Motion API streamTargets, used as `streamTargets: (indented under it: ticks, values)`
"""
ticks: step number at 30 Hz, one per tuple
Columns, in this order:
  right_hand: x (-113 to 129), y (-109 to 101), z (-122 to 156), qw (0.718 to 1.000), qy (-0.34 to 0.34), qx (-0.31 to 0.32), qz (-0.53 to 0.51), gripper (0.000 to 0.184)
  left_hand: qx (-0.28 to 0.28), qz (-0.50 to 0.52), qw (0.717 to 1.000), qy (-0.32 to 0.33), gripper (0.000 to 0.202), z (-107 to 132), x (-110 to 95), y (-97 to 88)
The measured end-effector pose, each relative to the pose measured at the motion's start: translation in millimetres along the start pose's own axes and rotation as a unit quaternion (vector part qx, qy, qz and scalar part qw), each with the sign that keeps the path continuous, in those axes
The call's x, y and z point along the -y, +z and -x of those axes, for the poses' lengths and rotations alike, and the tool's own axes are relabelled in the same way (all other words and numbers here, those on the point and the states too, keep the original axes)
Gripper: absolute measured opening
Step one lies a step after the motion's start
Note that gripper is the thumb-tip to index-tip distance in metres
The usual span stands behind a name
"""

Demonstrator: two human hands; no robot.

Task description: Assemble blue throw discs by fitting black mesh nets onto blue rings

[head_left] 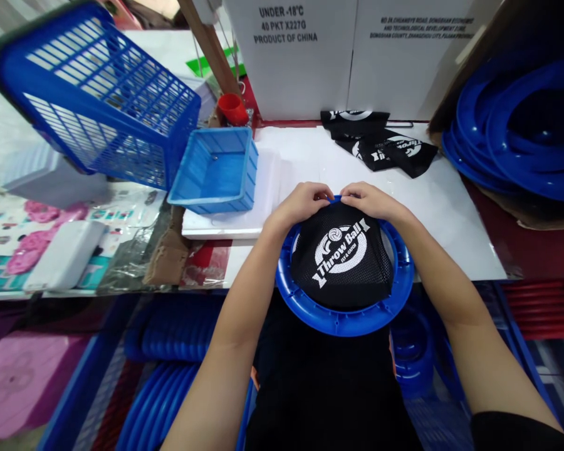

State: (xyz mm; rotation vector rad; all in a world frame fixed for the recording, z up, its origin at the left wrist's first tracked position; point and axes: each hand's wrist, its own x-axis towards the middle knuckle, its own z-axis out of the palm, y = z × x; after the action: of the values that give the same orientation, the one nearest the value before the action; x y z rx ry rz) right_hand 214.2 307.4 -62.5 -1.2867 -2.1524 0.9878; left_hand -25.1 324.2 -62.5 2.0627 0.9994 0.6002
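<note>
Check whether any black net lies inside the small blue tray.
No, nothing black shows in the blue tray; the spare black nets lie on the white board.

Tally time!
One netted ring [343,263] at six, two blue baskets [98,94] at ten, two cartons [291,62] at twelve.
</note>
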Motion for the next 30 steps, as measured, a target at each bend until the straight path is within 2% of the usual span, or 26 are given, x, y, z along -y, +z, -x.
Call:
streamTargets:
  ticks: [8,13,21,30]
  values:
    - [4.8,4.0,-0.5,0.997,0.006,-0.022,0.071,0.018,-0.005,-0.059,0.997,0.04,0.027,1.4,-3.0,-1.0]
    - [6.0,4.0,2.2,0.998,0.016,-0.027,0.046,0.013,0.013,-0.105,0.992,0.064,0.031,2.5,-5.5,-3.3]
    - [9.0,4.0,9.8,0.999,0.025,-0.041,0.009,0.011,0.043,-0.1,0.99,0.092,0.024,9.1,-8.8,-8.0]
    - [9.6,5.8,13.5,0.999,0.013,-0.043,0.02,0.013,0.01,-0.087,0.995,0.044,0.014,5.9,-8.7,0.6]
